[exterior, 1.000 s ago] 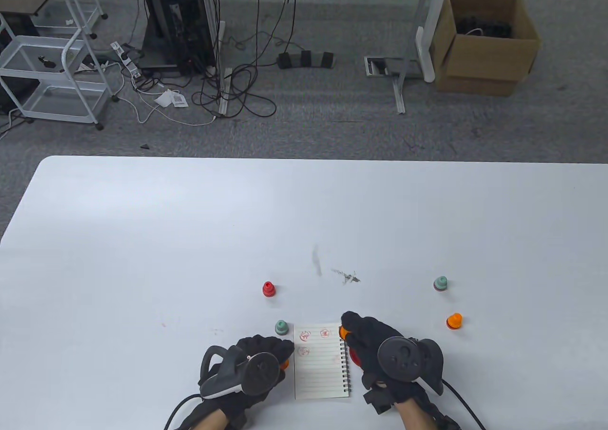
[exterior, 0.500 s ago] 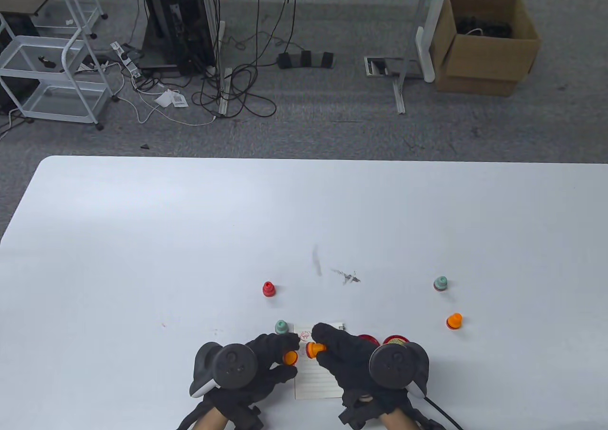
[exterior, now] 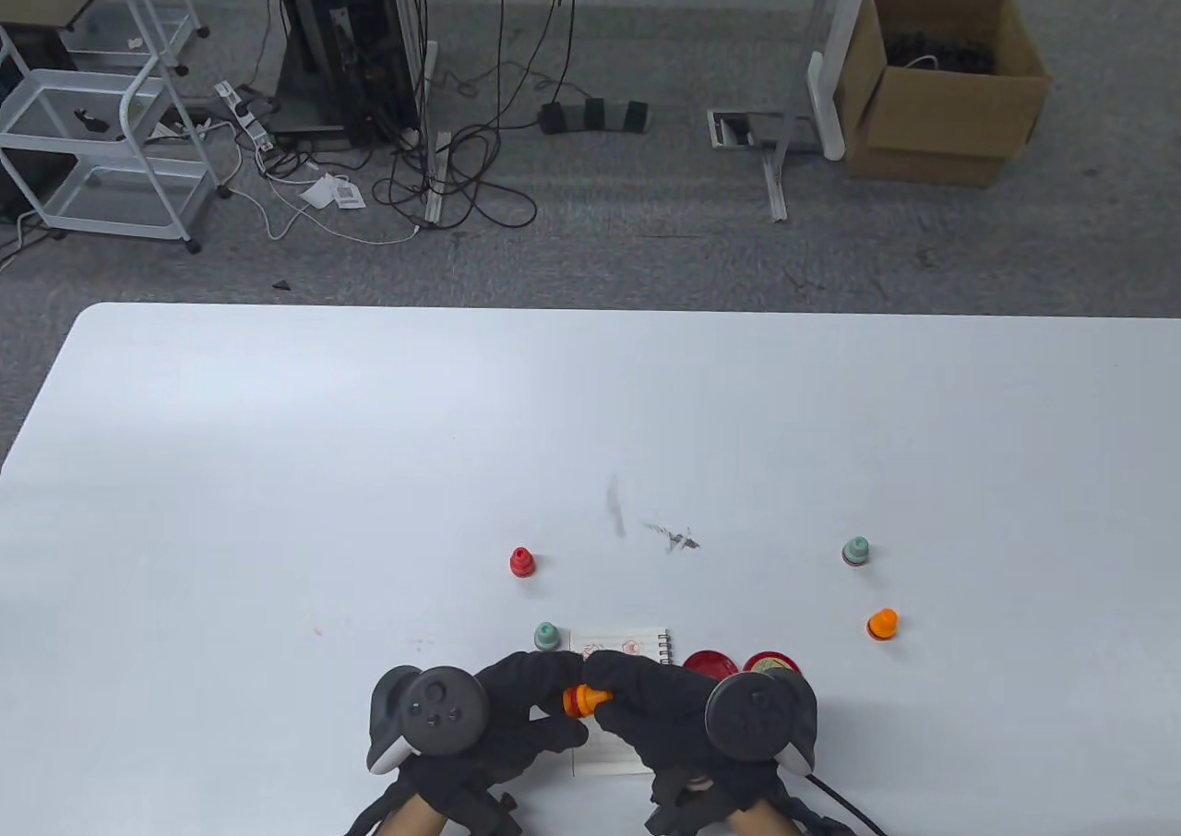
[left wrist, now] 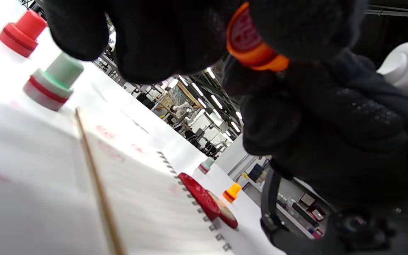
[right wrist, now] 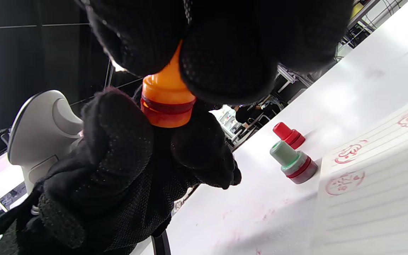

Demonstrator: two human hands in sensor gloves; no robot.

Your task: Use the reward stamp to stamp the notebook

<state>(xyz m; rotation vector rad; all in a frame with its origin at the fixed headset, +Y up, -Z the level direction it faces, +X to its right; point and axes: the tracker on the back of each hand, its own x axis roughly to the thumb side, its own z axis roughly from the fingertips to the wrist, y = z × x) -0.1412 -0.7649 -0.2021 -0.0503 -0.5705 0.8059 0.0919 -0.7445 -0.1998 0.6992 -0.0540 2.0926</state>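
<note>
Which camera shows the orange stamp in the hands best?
The right wrist view: the orange plastic stamp fills it, handle and red band clear. The left wrist view shows only its red face; the table view shows a sliver between the gloves.

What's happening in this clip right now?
Both gloved hands meet above the small spiral-bound lined notebook, which already carries red stamp marks. The right hand pinches an orange reward stamp by its handle, and the left hand holds its orange cap at the stamp's base. Other small stamps stand around on the white table.
</note>
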